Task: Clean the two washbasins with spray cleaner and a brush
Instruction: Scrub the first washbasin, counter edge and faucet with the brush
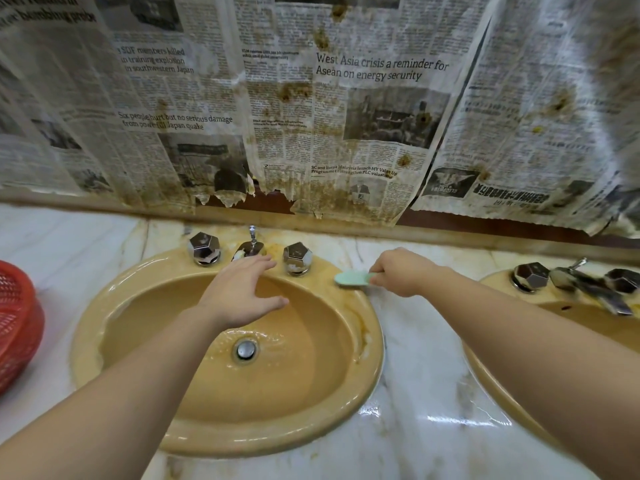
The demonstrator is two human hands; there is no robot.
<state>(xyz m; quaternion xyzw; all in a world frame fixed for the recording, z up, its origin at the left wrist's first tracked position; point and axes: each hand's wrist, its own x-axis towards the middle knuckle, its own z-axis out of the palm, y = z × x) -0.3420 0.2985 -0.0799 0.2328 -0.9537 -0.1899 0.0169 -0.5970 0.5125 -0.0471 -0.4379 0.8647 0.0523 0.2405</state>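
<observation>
Both bare forearms reach forward, the left hand (239,292) spread flat (fingers straight), the right hand (401,271) curled in a grip.

marble counter (426,375) | two basins (221,441) (491,386) | red basket (17,323)

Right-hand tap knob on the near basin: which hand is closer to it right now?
Left. The left hand reaches over the basin, its fingers just beside the knob. The right hand sits farther right, gripping the green brush on the rim.
</observation>
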